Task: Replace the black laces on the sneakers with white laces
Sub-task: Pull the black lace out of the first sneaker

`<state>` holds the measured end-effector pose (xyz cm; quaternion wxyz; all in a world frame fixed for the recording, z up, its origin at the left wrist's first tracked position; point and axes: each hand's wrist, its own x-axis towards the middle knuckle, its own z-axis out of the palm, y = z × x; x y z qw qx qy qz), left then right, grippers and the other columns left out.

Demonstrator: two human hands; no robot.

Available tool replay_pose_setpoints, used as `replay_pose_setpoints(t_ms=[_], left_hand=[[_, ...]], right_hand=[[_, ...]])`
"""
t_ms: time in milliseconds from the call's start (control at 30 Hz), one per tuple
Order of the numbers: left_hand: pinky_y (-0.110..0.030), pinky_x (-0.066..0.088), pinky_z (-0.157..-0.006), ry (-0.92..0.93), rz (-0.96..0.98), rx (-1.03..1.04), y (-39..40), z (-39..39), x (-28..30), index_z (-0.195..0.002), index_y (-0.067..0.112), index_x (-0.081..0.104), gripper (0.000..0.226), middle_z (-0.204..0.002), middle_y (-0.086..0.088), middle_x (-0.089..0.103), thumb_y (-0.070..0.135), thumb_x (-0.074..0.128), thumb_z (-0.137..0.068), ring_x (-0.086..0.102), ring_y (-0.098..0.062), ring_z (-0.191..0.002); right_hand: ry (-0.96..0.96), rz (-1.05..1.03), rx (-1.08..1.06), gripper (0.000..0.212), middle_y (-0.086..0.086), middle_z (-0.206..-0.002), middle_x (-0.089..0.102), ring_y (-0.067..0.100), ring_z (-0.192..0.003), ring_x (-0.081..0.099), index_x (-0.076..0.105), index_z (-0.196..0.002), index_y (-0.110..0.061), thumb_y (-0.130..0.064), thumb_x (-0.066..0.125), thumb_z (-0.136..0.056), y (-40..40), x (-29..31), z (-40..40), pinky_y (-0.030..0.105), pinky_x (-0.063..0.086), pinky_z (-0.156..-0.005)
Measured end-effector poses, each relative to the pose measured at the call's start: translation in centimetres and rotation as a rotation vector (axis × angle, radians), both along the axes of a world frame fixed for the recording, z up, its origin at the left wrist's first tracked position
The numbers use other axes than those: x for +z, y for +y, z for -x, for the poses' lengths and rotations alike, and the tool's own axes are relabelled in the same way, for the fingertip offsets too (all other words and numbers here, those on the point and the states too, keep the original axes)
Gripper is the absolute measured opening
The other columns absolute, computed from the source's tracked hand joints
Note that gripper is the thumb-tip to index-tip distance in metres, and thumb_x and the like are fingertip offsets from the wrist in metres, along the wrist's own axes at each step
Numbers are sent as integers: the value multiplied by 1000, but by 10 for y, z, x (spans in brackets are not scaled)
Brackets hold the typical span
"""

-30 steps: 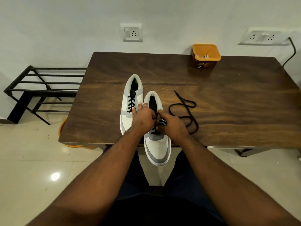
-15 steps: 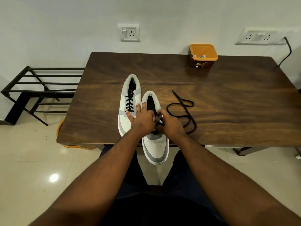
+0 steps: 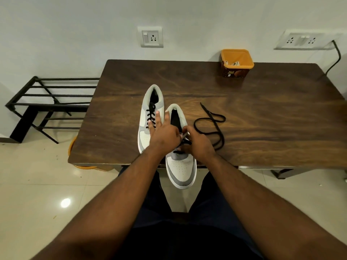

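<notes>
Everything here is placed relative to the wooden table (image 3: 244,109). To the left of the table, on the floor, stands a black metal rack (image 3: 47,102). Under the table's left front corner the rim of an orange tub (image 3: 82,167) shows; what is in it cannot be seen.

On the table, left of its middle, lies the left sneaker (image 3: 148,117), with its black lace (image 3: 151,115) threaded. The left hand (image 3: 163,134) has straight, spread fingers that rest over this sneaker and on the edge of the next one; whether its thumb pinches anything cannot be seen.

Just beside it lies the right sneaker (image 3: 180,166), its toe hanging over the table's front edge. The right hand (image 3: 199,145) has curled fingers that pinch the black lace (image 3: 185,140) at this sneaker's eyelets.

Right of the sneakers, the loose end of this lace (image 3: 216,126) lies in loops on the table.

At the table's back edge, toward the right, stands an open orange container (image 3: 237,63), and white laces (image 3: 232,63) lie inside it.
</notes>
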<state>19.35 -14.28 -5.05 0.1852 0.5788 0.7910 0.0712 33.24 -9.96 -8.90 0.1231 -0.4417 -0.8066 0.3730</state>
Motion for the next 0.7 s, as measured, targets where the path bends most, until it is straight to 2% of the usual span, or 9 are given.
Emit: replay_pose_setpoints(t_ms=[167,267,333,400,467,533,567,633,700], left_hand=[[-58,-10,-115,-96,-32,53,-4,-5,-8,-93,22,69,13,-164,-9,1,28,58,-95,-19,-38,-147],[-49,5,-118,-556,-328,180,-22,0,-5,-84,19,66,11,-163,-5,10,12,62,-92,-8,-29,-150],[-33,25,-115,-981,-470,351,-38,6,4,-79,15,65,18,-161,-4,22,2,60,-90,13,-16,-149],[-27,37,-108,-1195,-529,504,-49,11,6,-73,7,65,21,-155,-4,36,-4,56,-89,33,-7,-140],[-43,34,-113,-1013,-573,540,-52,13,4,-75,6,67,17,-152,-4,40,3,59,-89,38,-8,-136],[-58,18,-117,-531,-540,454,-46,14,2,-91,17,66,12,-157,-3,29,7,61,-87,24,-22,-146],[-61,7,-118,-324,-486,356,-40,11,2,-101,23,63,27,-160,-2,22,3,58,-84,12,-26,-149],[-63,-9,-112,-102,-367,160,-27,3,10,-107,30,61,37,-163,1,12,3,52,-83,-4,-27,-151],[-64,-16,-109,4,-218,54,-12,-6,16,-100,31,68,22,-164,0,6,23,48,-93,-12,-29,-150]], right_hand=[[4,-3,5,60,-2,-111,67,20,-95,66,44,-121,-30,-37,80,-74,0,0,-1,44,57,-81],[11,40,0,59,-7,-106,68,16,-92,67,44,-116,-35,-41,81,-71,3,-1,-3,44,57,-80],[8,56,-3,59,-7,-102,68,16,-89,66,44,-112,-36,-39,83,-69,4,-2,-3,44,57,-79],[8,49,-6,57,-6,-99,68,18,-87,66,43,-110,-35,-37,83,-70,4,-2,-2,44,57,-78],[14,41,-4,55,-5,-98,68,18,-86,67,43,-111,-33,-34,82,-72,3,-2,-2,44,57,-78],[21,51,-3,55,-7,-99,67,15,-88,66,44,-114,-31,-31,81,-74,2,-2,-2,42,57,-80],[23,63,-5,56,-8,-100,66,14,-91,65,44,-117,-30,-30,81,-74,2,-2,-1,41,56,-82],[36,75,-1,58,-9,-102,65,11,-93,65,45,-120,-28,-29,81,-75,1,0,-2,37,56,-83],[43,66,12,57,-9,-101,65,11,-92,64,46,-122,-26,-30,80,-76,1,2,-2,34,55,-80]])
